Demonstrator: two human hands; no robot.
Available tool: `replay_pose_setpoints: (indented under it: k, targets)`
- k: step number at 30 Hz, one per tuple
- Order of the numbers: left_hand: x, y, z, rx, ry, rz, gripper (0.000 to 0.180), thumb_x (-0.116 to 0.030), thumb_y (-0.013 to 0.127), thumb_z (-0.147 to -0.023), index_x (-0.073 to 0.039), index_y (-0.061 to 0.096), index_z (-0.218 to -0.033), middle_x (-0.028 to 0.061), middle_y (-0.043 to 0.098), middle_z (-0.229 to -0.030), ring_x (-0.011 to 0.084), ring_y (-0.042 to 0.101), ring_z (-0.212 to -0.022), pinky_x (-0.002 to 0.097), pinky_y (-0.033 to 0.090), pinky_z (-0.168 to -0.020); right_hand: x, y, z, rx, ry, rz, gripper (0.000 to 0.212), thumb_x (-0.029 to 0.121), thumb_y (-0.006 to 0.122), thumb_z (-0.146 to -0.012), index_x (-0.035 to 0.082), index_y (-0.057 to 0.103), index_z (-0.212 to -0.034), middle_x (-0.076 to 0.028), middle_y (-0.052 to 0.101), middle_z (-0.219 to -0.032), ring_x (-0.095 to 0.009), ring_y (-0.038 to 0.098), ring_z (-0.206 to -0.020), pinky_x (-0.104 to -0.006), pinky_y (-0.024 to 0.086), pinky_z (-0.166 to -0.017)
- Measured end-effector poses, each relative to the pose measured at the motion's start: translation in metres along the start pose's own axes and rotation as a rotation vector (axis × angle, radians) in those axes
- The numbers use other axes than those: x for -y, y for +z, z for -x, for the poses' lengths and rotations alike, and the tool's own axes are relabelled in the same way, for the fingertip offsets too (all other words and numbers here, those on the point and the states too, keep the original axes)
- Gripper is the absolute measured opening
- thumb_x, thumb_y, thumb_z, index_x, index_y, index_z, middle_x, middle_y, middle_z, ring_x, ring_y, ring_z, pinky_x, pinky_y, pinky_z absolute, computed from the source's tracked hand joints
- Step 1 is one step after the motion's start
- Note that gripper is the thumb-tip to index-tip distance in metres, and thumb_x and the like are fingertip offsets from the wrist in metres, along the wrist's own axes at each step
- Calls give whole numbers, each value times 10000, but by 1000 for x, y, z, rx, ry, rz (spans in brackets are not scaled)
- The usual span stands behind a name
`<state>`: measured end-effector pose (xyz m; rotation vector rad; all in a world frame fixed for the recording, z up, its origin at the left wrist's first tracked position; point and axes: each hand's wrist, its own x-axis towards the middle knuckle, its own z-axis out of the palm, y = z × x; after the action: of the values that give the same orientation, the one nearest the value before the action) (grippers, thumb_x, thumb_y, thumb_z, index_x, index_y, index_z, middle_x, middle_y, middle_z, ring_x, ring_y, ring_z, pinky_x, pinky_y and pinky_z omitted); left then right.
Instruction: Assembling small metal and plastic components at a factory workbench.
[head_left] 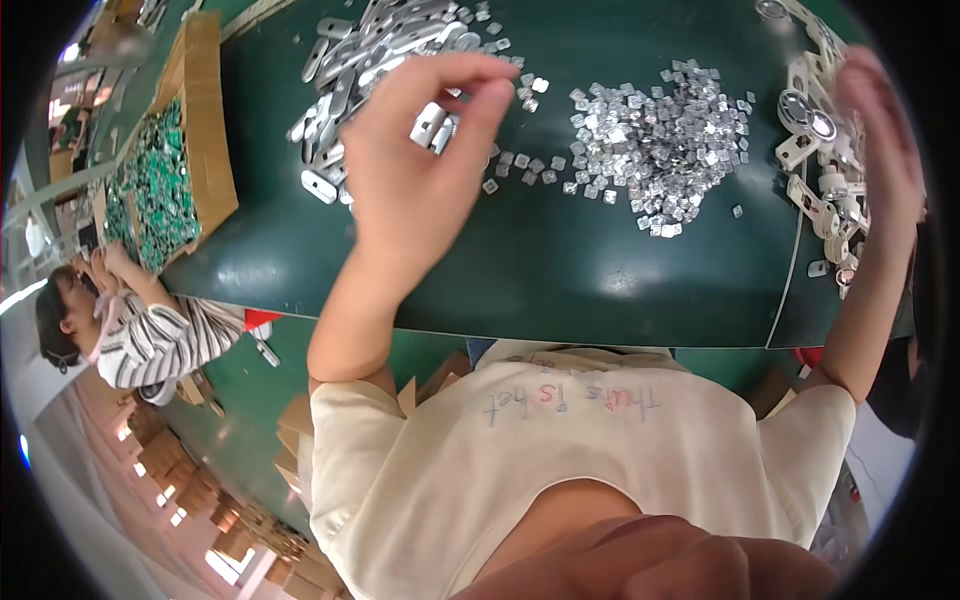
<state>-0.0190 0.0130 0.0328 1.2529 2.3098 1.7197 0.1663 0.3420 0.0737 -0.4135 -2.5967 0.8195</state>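
My left hand (415, 155) is raised over the green table, in front of a heap of silver-grey oblong casings (345, 90). Its thumb and forefinger are pinched together at the tips; whatever lies between them is too small to make out. To its right is a pile of small clear square pieces (660, 140), with a few strays trailing toward the hand. At the far right edge, my right hand (880, 130) is up beside a heap of white casings with round metal parts (825, 190). Its fingers look stretched out, somewhat blurred, with nothing visible in them.
A cardboard box (208, 130) of green circuit boards (155, 190) stands at the left on the table (520, 275). Beyond it sits another person in a striped top (160, 345), hands at the boards. Cardboard cartons (295, 430) are on the floor below.
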Motion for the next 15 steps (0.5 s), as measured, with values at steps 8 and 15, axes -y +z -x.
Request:
replay_pose_setpoints:
  k: [8,15]
  targets:
    - [18,-22,3,251,10,-466,85,-45,625,-768,-30,633,-851,99,637,-783,230,601,-692,300,468,-643,77,128,-43,501,-310,-72,90,13,599,-775,6,570,-860,-88,557,-789,-203,538,-645,-291,442,-599]
    - [16,-18,9,277,31,-664,49,14,576,-740,-2,558,-783,115,552,-740,309,564,-714,379,464,-646,110,174,-51,523,-250,-115,167,101,673,-744,7,579,-845,-100,546,-764,-212,563,-668,-303,465,-641]
